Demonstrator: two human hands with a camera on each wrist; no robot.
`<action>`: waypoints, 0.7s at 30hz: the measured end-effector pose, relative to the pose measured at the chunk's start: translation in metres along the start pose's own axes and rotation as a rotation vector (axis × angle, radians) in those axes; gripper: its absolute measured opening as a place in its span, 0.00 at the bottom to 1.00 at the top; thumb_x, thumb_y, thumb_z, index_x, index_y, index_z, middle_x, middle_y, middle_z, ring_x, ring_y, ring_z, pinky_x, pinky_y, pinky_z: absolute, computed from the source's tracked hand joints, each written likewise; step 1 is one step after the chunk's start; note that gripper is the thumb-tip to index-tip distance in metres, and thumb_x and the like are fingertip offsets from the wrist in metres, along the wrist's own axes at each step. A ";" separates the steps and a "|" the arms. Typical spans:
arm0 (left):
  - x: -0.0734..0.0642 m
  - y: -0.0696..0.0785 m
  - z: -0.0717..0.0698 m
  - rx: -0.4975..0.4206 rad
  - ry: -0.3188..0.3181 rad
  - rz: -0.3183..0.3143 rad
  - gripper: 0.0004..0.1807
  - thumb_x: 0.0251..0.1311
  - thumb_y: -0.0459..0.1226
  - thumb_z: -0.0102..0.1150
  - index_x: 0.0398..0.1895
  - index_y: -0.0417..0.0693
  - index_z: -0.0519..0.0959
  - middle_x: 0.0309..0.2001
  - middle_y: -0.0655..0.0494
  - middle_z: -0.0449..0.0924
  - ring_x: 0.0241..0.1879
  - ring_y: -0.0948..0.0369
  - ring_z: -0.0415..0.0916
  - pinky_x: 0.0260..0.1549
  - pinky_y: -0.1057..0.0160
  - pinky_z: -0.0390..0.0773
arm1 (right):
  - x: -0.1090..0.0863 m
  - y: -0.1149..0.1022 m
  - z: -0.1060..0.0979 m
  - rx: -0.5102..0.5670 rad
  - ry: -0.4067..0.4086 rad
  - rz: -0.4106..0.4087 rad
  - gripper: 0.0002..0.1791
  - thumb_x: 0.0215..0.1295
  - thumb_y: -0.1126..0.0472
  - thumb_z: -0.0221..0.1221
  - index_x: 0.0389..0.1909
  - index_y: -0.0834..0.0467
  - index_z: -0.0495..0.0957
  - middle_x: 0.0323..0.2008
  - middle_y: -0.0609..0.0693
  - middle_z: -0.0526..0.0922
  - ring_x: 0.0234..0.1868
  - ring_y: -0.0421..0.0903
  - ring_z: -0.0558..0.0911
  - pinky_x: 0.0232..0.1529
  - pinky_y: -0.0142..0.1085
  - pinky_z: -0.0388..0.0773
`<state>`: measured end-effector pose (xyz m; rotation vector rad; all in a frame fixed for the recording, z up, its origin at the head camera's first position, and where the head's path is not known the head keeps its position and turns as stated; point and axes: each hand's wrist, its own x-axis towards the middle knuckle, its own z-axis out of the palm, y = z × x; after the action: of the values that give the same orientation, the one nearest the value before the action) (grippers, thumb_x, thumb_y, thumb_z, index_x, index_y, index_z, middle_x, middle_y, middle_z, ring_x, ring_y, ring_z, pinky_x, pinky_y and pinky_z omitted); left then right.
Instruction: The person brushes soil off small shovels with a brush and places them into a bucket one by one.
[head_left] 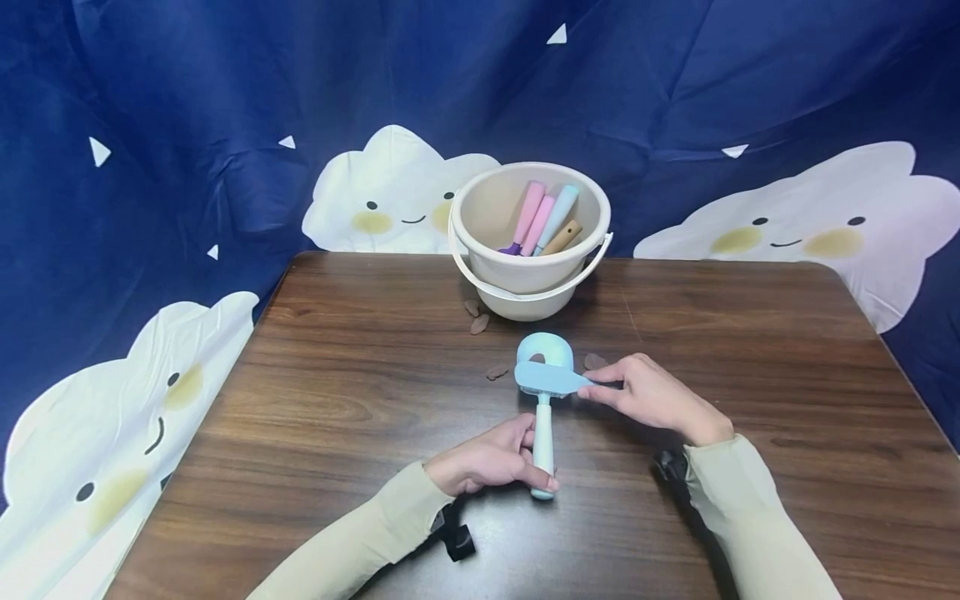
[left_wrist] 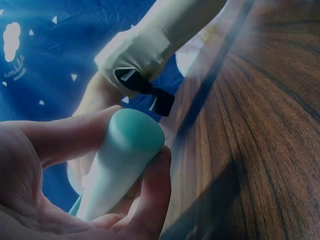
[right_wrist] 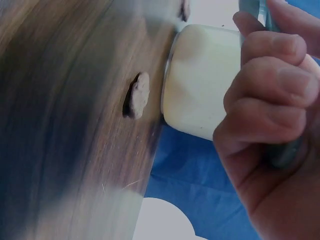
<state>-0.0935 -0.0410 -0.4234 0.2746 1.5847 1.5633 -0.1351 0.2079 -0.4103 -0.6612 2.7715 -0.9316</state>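
My left hand [head_left: 491, 457] grips the pale mint handle [head_left: 543, 442] of a toy scoop, its thumb near the handle's end. In the left wrist view the rounded, greener handle end [left_wrist: 137, 127] sits between thumb and fingers. The scoop's light blue head [head_left: 551, 346] points away, with a brown piece [head_left: 537, 358] showing in it. A flat blue toy spatula [head_left: 543, 377] lies crosswise over the head, and my right hand [head_left: 663, 396] pinches its narrow end. In the right wrist view that hand [right_wrist: 270, 110] has curled fingers and partly hides the spatula.
Behind the scoop stands a cream bucket [head_left: 510, 271] holding pink, blue and wooden handles [head_left: 562, 237]. Several brown stone-like pieces [head_left: 479, 324] lie on the wooden table [head_left: 337, 367], one [right_wrist: 140, 95] close to the bucket. A blue cloud-print curtain [head_left: 225, 67] hangs behind.
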 end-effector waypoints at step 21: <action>-0.004 0.001 -0.004 0.026 -0.002 -0.021 0.23 0.48 0.20 0.64 0.44 0.41 0.65 0.38 0.39 0.81 0.27 0.64 0.80 0.32 0.70 0.78 | 0.004 0.008 0.014 -0.258 0.252 -0.155 0.17 0.62 0.51 0.64 0.46 0.58 0.85 0.42 0.53 0.88 0.45 0.51 0.86 0.40 0.49 0.83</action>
<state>-0.0942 -0.0459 -0.4217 0.2730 1.6023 1.5274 -0.1377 0.2042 -0.4263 -0.8620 3.1378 -0.7334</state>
